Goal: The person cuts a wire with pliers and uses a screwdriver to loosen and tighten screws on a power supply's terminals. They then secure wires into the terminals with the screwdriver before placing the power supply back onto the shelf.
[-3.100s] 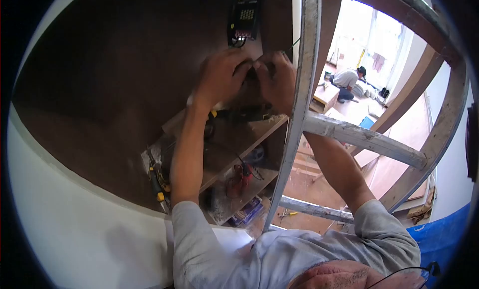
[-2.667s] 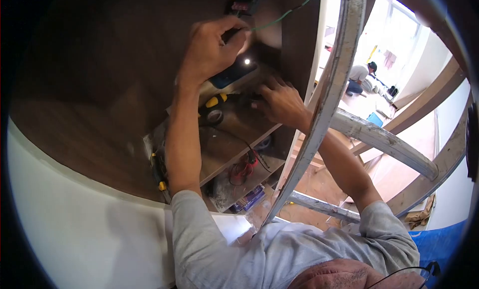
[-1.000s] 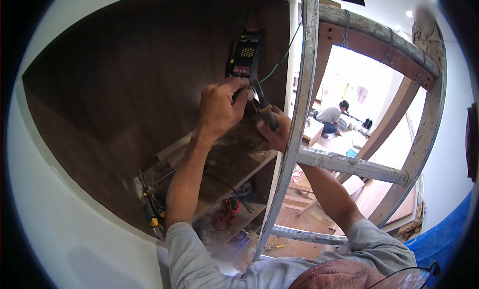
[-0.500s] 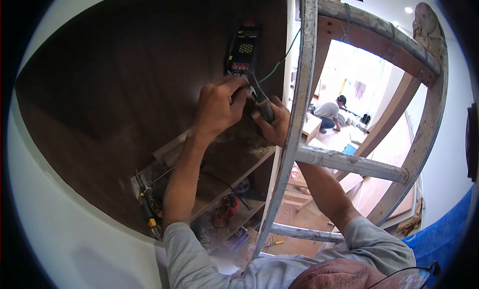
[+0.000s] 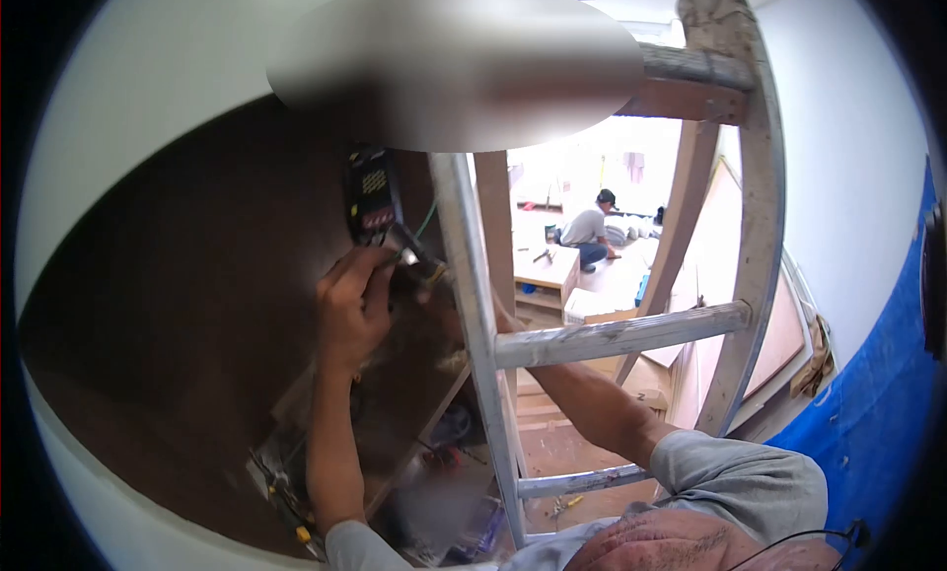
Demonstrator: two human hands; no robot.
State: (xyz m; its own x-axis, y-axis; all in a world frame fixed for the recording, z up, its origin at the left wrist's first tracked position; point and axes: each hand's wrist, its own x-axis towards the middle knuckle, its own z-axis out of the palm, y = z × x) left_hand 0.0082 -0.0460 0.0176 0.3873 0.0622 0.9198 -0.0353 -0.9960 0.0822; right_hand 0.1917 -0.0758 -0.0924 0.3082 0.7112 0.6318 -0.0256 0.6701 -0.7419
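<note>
A black power supply box [image 5: 373, 191] with a yellow vent grid and reddish terminals is on the dark wooden panel [image 5: 227, 236]. Just below its terminals, my left hand [image 5: 347, 305] is closed in a pinch; what lies between the fingertips is too small to make out. Beside those fingertips are the pliers [image 5: 431, 269], their dark jaws pointing up toward the terminals. My right hand [image 5: 446, 313], blurred and partly behind the ladder rail, is wrapped round their handle. A green wire [image 5: 428, 219] runs up from near the jaws.
A metal ladder [image 5: 621, 334] stands close on the right, my right arm passing behind its rail. Tools with yellow handles [image 5: 301, 534] lie low left. Red cable [image 5: 444, 458] sits on a lower shelf. Another person [image 5: 587, 231] crouches in the room beyond. A blurred oval covers the top.
The view has shifted, so the power supply, ladder and hands appear further left and lower. Both hands stay by the terminals, the pliers still in my right hand.
</note>
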